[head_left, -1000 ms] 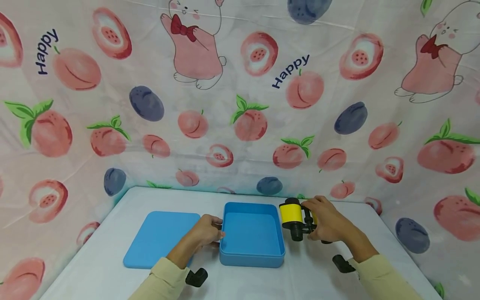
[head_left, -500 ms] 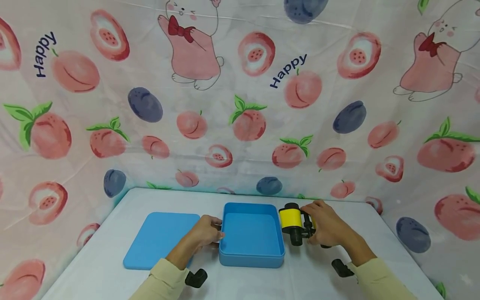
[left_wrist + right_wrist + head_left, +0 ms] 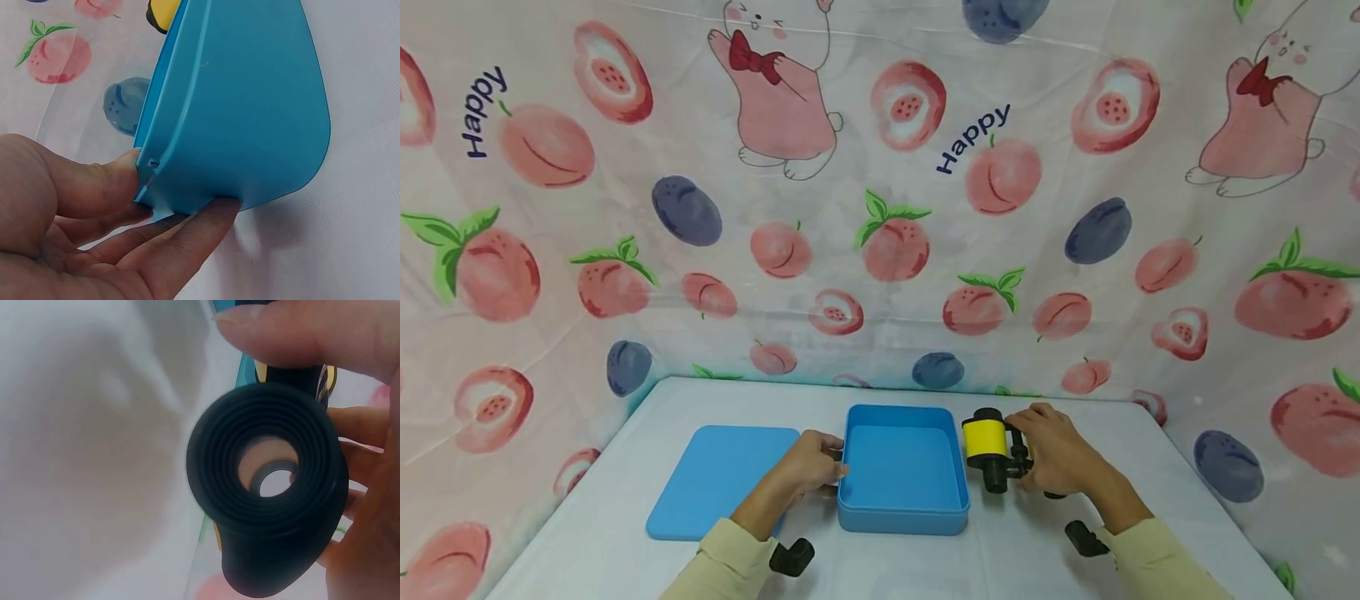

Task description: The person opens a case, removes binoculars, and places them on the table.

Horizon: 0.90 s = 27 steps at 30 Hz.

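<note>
A square blue box (image 3: 902,523), lidless and with nothing inside, stands mid-table in the head view. My left hand (image 3: 809,461) grips its left side. In the left wrist view, the thumb lies at the rim and the fingertips press the outer wall of the box (image 3: 250,112). Just right of the box are yellow-and-black binoculars (image 3: 985,438), gripped by my right hand (image 3: 1060,454), which covers their right half. Seen from the right wrist, a round black eyepiece of the binoculars (image 3: 269,456) faces the camera, with the thumb above it and fingers behind.
A flat blue lid (image 3: 718,479) lies on the white table (image 3: 880,571) to the left, partly behind my left forearm. Behind the table hangs a cloth (image 3: 850,208) printed with peaches and rabbits. Each sleeve cuff has a black wrist device (image 3: 792,557) beside it.
My right hand has lowered the binoculars a little, then shifted them slightly right, away from the box. My left hand and the box keep their place; the head view has tilted slightly.
</note>
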### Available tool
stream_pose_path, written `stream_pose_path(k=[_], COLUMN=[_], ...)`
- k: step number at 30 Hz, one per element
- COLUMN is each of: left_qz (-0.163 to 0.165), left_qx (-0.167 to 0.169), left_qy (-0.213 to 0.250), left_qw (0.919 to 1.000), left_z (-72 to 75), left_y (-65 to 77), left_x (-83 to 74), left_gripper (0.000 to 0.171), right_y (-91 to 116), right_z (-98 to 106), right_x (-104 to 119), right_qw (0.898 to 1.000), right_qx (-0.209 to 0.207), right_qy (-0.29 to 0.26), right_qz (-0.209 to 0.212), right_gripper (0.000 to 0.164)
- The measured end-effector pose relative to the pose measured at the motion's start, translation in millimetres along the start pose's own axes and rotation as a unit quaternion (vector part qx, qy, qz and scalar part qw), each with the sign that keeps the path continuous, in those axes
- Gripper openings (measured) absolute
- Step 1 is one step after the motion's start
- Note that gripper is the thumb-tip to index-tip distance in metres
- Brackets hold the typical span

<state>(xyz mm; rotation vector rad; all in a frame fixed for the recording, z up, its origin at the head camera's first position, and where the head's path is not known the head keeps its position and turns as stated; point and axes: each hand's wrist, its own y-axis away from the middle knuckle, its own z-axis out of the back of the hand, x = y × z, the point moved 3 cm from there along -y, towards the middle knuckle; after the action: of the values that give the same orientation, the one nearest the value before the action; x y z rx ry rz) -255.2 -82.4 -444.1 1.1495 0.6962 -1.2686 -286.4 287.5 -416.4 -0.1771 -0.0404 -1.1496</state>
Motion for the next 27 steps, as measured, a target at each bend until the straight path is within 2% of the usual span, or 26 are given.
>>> stream_pose_path(k=[27], left_qz=[0.0], left_qx=[0.001], left_qy=[-0.003], left_qw=[1.0], left_z=[-0.3], left_y=[1.2], left_x=[-2.5], left_gripper=[0.052], right_y=[1.5], right_z=[-10.0], right_x=[-6.7], right_qw=[0.999], right_qx=[0.01], right_qy=[-0.027], right_qz=[-0.017], right_gripper=[0.092])
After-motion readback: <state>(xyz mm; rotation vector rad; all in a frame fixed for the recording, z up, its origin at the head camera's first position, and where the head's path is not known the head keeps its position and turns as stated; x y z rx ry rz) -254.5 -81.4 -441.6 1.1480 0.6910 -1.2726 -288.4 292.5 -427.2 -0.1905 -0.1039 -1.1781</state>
